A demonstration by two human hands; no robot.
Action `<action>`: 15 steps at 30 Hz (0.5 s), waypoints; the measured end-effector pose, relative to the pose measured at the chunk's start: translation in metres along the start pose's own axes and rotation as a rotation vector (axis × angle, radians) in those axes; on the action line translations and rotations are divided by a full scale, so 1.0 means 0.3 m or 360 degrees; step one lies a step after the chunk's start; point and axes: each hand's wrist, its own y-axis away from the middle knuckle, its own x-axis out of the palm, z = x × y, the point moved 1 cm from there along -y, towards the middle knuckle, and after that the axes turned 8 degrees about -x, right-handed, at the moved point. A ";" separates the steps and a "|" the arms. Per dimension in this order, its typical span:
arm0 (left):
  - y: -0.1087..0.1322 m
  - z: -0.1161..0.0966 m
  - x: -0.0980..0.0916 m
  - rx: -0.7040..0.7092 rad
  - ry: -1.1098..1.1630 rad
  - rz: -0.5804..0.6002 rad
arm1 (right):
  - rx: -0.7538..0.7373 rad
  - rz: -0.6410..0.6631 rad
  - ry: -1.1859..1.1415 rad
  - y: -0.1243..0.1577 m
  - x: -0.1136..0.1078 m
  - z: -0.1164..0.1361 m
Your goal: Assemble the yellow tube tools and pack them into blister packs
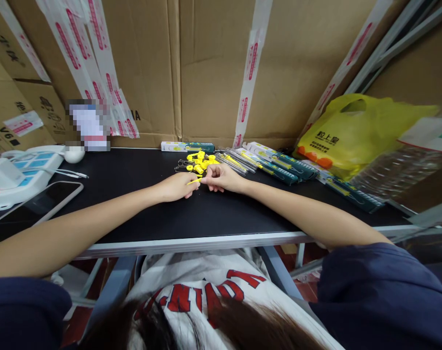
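My left hand is closed on a thin yellow plastic piece, its narrow length sticking out toward the right. My right hand meets it from the other side, thumb and forefinger pinched at the piece's right end. Whether a second small part sits in that pinch is too small to tell. Just beyond the fingers lies a loose pile of yellow plastic parts, with thin metal wire pieces at its left. Several slim clear tubes, some with yellow inside, lie behind my right hand.
Green-and-white boxes lie at the back right, another box at the back. A yellow plastic bag and a clear plastic container stand right. A power strip and a phone lie left. Cardboard walls the back.
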 end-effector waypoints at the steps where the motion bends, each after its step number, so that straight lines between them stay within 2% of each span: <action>1: -0.003 0.002 0.003 0.0014 0.0008 -0.0016 | -0.0007 0.0011 0.0005 -0.001 -0.002 0.002; 10: 0.000 0.005 -0.002 0.0038 0.0010 -0.0050 | -0.0315 0.0243 0.0422 0.003 -0.018 0.022; 15: -0.001 0.007 -0.001 0.0057 0.0024 -0.0043 | -0.0346 0.0346 0.0507 0.008 -0.020 0.024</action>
